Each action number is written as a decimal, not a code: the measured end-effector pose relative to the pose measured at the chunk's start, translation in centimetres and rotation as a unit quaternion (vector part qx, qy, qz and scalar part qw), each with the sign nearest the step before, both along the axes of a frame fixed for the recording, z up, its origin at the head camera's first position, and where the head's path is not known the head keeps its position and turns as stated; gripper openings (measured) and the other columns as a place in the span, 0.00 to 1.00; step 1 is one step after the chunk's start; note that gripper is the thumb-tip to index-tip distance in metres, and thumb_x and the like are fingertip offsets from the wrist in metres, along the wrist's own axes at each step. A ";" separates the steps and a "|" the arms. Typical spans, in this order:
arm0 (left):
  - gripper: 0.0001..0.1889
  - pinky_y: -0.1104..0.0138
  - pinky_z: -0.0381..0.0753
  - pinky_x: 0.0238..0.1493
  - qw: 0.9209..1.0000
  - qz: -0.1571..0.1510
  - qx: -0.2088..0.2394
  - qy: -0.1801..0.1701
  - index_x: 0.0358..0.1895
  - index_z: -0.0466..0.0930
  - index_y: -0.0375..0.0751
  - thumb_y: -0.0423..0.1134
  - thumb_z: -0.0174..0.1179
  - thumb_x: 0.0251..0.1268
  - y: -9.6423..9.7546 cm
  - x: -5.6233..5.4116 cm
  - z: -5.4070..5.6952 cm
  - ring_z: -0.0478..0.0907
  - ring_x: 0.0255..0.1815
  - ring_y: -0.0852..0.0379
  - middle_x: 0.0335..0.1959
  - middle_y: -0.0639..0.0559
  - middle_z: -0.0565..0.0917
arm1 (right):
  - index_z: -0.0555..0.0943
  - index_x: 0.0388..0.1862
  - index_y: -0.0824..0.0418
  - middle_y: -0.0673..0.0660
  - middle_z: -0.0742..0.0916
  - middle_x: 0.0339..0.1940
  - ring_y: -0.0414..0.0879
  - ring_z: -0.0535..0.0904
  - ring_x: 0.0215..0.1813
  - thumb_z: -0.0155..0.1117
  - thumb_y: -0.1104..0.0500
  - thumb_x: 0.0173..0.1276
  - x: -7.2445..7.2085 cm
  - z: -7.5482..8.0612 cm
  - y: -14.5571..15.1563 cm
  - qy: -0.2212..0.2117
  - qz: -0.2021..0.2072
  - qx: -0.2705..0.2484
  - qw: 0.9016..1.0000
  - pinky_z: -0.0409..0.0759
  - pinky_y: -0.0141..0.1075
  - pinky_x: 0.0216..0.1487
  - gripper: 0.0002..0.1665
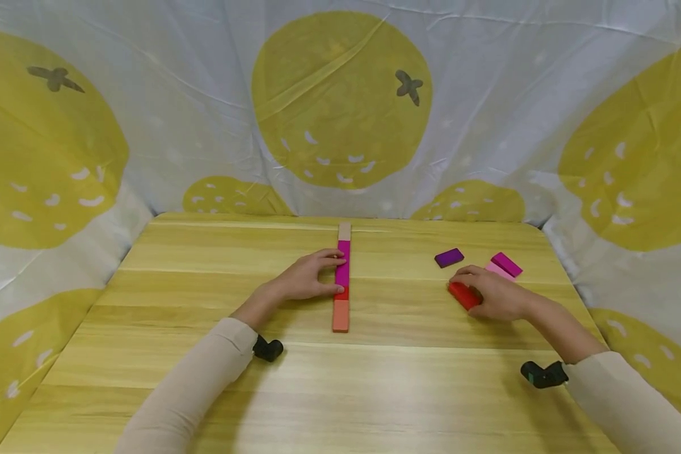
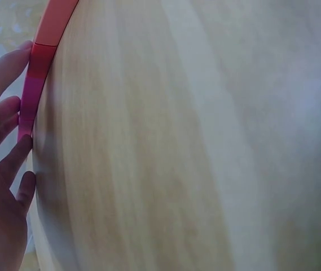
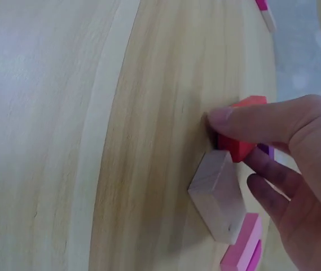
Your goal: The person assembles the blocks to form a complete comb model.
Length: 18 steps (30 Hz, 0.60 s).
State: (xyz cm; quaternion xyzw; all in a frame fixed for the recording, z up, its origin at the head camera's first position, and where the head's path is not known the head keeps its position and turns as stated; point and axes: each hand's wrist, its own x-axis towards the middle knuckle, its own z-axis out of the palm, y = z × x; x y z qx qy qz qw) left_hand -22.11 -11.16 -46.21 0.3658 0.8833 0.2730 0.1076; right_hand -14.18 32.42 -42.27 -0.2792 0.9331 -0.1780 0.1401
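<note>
A straight row of flat coloured blocks runs away from me on the table: a salmon block (image 1: 341,316) nearest, then a red one, a magenta stretch (image 1: 345,268) and a beige block (image 1: 345,231) farthest. My left hand (image 1: 306,275) lies along the row's left side, its thumb and fingertips touching it; the left wrist view shows the thumb by the red block (image 2: 40,61). To the right, my right hand (image 1: 500,296) grips a loose red block (image 1: 463,295) between thumb and fingers. Close beside it in the right wrist view is a pale wooden block (image 3: 219,195), hidden in the head view.
Beyond the right hand lies a purple block (image 1: 449,258). A magenta block (image 1: 507,264) and a light pink block (image 1: 500,271) lie side by side to its right. A fabric curtain (image 1: 477,113) with yellow fruit prints borders the wooden table (image 1: 397,391).
</note>
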 end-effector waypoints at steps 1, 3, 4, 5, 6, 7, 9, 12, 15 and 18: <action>0.38 0.55 0.60 0.77 1.000 0.001 0.000 -0.001 0.74 0.73 0.38 0.53 0.71 0.66 0.0 0.0 0.0 0.61 0.78 0.46 0.77 0.48 0.67 | 0.76 0.69 0.68 0.69 0.76 0.67 0.63 0.76 0.62 0.77 0.66 0.61 0.0 0.1 -0.2 0.002 -0.002 -0.004 1.000 0.81 0.56 0.58 0.36; 0.38 0.55 0.60 0.77 1.000 0.000 0.001 0.000 0.74 0.73 0.39 0.54 0.71 0.66 0.0 0.0 -0.1 0.61 0.78 0.46 0.77 0.48 0.67 | 0.75 0.69 0.70 0.69 0.77 0.68 0.62 0.77 0.61 0.77 0.65 0.62 0.0 0.2 -0.6 0.005 -0.005 -0.018 1.000 0.81 0.54 0.58 0.38; 0.38 0.55 0.60 0.77 1.000 0.000 0.001 0.000 0.74 0.73 0.39 0.54 0.71 0.66 0.0 -0.1 -0.2 0.61 0.78 0.46 0.77 0.48 0.67 | 0.74 0.69 0.71 0.68 0.77 0.67 0.60 0.78 0.60 0.77 0.64 0.62 0.0 0.3 -0.9 0.007 -0.007 -0.025 1.000 0.82 0.53 0.57 0.38; 0.38 0.55 0.60 0.77 1.000 -0.001 0.001 0.001 0.74 0.73 0.39 0.55 0.71 0.66 0.1 -0.1 -0.2 0.60 0.78 0.46 0.77 0.47 0.67 | 0.74 0.69 0.71 0.68 0.78 0.66 0.58 0.80 0.57 0.78 0.62 0.63 0.1 0.3 -1.3 0.011 -0.009 -0.032 0.999 0.83 0.52 0.55 0.38; 0.38 0.55 0.60 0.77 1.000 0.000 0.000 0.002 0.75 0.73 0.39 0.55 0.71 0.66 0.1 -0.1 -0.3 0.60 0.78 0.46 0.77 0.48 0.66 | 0.74 0.70 0.71 0.68 0.79 0.65 0.56 0.81 0.55 0.78 0.61 0.63 0.2 0.3 -1.7 0.013 -0.010 -0.039 0.999 0.83 0.50 0.54 0.38; 0.38 0.55 0.60 0.77 1.000 0.000 -0.001 0.003 0.75 0.73 0.40 0.55 0.71 0.66 0.1 -0.1 -0.4 0.60 0.78 0.46 0.77 0.48 0.66 | 0.74 0.70 0.71 0.67 0.79 0.65 0.54 0.81 0.53 0.78 0.59 0.63 0.3 0.3 -2.2 0.014 -0.010 -0.047 0.999 0.84 0.49 0.53 0.39; 0.38 0.55 0.60 0.77 1.000 0.001 -0.002 0.003 0.75 0.73 0.40 0.56 0.71 0.66 0.0 -0.1 -0.5 0.60 0.78 0.46 0.77 0.48 0.66 | 0.75 0.69 0.72 0.67 0.80 0.64 0.52 0.81 0.51 0.79 0.57 0.64 0.5 0.1 -3.1 0.014 -0.011 -0.064 0.998 0.84 0.48 0.52 0.40; 0.38 0.55 0.60 0.77 1.000 0.005 -0.001 0.002 0.75 0.73 0.41 0.56 0.71 0.66 -0.1 -0.2 -0.6 0.61 0.78 0.46 0.77 0.48 0.67 | 0.75 0.70 0.71 0.66 0.79 0.65 0.51 0.81 0.53 0.79 0.54 0.64 0.9 -0.3 -4.6 0.008 -0.010 -0.084 0.996 0.84 0.47 0.52 0.41; 0.38 0.55 0.60 0.77 1.000 0.006 0.001 0.002 0.74 0.73 0.40 0.56 0.71 0.66 -0.1 -0.2 -0.6 0.61 0.78 0.46 0.77 0.48 0.67 | 0.75 0.71 0.70 0.65 0.78 0.65 0.51 0.80 0.54 0.79 0.52 0.64 1.2 -0.6 -5.8 0.005 -0.009 -0.095 0.995 0.84 0.46 0.53 0.41; 0.38 0.55 0.60 0.77 1.000 0.007 0.002 0.000 0.74 0.73 0.40 0.55 0.71 0.66 -0.1 -0.3 -0.6 0.61 0.78 0.47 0.77 0.49 0.67 | 0.76 0.70 0.68 0.62 0.79 0.64 0.50 0.79 0.55 0.79 0.50 0.64 1.4 -0.7 -7.0 0.006 -0.005 -0.100 0.995 0.84 0.44 0.53 0.41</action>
